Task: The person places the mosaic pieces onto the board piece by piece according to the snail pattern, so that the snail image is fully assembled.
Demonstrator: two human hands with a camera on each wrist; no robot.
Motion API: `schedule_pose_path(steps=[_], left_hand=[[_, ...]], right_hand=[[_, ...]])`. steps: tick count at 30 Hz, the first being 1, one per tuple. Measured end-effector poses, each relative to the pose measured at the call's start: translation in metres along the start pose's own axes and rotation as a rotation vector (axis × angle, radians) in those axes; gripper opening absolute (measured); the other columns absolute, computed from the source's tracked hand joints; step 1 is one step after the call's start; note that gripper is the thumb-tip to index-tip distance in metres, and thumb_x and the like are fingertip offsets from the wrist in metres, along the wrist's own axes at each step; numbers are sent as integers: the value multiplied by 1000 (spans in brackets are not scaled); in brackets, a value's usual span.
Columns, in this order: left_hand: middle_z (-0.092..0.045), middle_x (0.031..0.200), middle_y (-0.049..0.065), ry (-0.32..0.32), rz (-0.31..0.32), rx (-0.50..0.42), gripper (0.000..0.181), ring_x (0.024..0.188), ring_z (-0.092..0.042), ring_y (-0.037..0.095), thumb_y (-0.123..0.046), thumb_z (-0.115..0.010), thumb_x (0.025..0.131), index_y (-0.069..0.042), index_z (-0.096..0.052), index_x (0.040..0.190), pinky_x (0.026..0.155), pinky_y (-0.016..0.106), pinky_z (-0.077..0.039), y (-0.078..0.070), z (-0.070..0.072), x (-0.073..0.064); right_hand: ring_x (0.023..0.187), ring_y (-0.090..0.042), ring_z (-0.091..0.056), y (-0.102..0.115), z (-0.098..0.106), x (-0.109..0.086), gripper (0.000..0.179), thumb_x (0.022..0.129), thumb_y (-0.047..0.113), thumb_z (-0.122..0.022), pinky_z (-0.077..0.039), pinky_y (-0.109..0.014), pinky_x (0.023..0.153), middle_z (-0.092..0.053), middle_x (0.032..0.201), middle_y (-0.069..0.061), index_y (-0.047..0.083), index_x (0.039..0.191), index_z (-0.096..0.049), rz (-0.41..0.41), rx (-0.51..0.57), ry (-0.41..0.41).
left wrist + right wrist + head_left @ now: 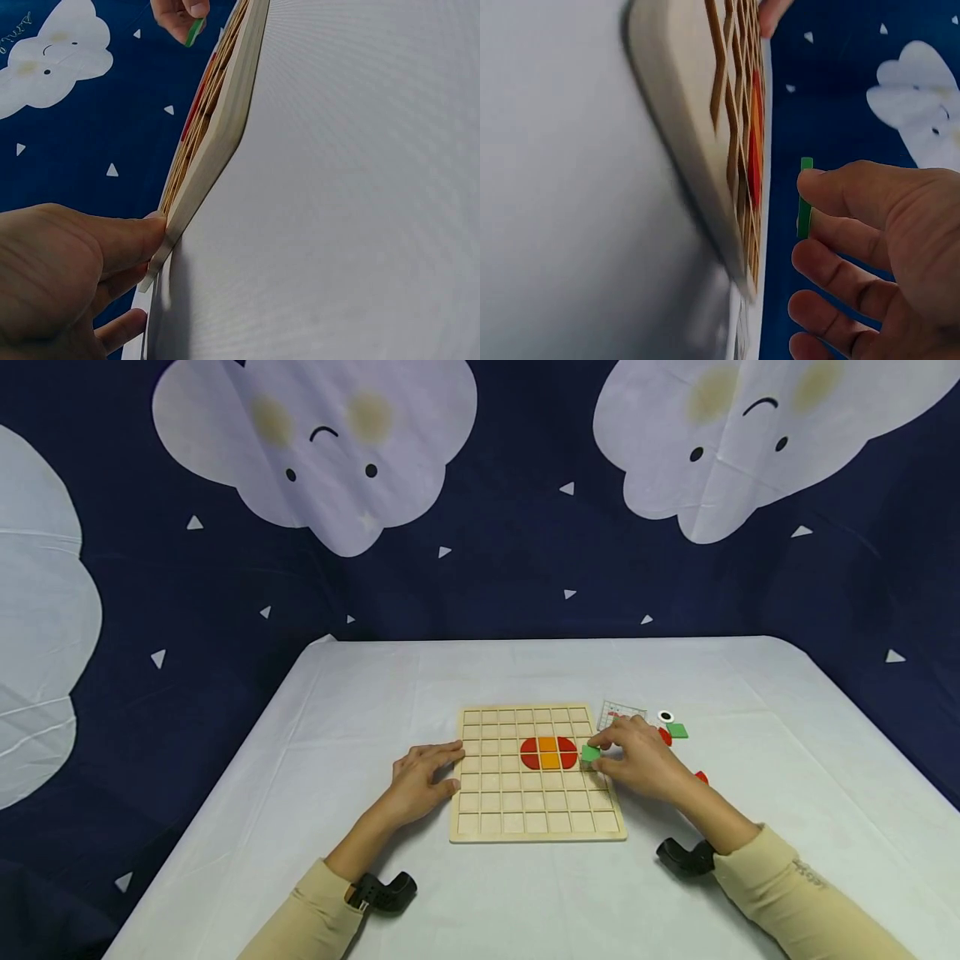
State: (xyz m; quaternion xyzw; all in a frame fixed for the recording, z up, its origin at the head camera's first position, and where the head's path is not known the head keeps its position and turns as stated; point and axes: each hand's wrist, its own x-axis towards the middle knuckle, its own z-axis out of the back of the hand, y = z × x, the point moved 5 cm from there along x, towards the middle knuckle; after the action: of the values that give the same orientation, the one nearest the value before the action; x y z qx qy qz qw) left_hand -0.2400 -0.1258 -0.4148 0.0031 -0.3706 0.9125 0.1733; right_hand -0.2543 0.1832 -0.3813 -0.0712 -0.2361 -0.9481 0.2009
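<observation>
A square wooden grid board [510,824] lies flat on the table. Red rounded tiles [529,746] and orange square tiles [549,760] form an oval in its cells, right of centre. My right hand [643,758] pinches a green square tile [591,753] between thumb and fingers, above the board's right edge. In the right wrist view that tile [805,199] appears edge-on, raised off the board. My left hand [417,783] rests at the board's left edge, thumb and fingertips touching it; the left wrist view shows the thumb [131,241] against the rim.
Beyond my right hand lie a printed grid card [621,710], a white ring-shaped piece with a black centre [666,717], another green tile [678,731] and red pieces [701,777], partly hidden by the hand. A white cloth [315,793] covers the table; a dark cloud-patterned curtain [517,527] hangs behind.
</observation>
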Motion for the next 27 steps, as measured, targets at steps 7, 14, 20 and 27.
schedule_pose_path(steps=[7,14,20,27], left_hand=[[-50,143,0,1,2,-6,46,127,-38,27,-13,-67,84,-9,-58,129,104,53,-17,-1,0,0],[-50,143,0,-2,-2,4,46,128,-38,27,-13,-67,84,-9,-58,129,103,53,-17,-1,1,0],[-50,143,0,0,-6,2,46,128,-38,28,-14,-67,85,-9,-58,129,103,53,-17,0,1,0],[-49,143,0,5,-8,1,46,129,-38,28,-14,-67,85,-10,-58,130,103,54,-17,0,1,0]], right_hand=[[89,-21,-50,24,-17,3,22,76,16,-74,-37,-42,84,-64,92,-1,11,97,-72,76,15,39],[81,-13,-43,37,-28,6,21,74,19,-76,-30,-30,73,-61,86,4,15,94,-74,137,15,52],[83,-13,-43,42,-32,7,21,73,19,-77,-31,-30,74,-62,88,4,16,93,-73,152,3,58],[86,-14,-45,43,-35,7,21,75,21,-76,-33,-30,75,-64,94,4,18,95,-73,147,-28,86]])
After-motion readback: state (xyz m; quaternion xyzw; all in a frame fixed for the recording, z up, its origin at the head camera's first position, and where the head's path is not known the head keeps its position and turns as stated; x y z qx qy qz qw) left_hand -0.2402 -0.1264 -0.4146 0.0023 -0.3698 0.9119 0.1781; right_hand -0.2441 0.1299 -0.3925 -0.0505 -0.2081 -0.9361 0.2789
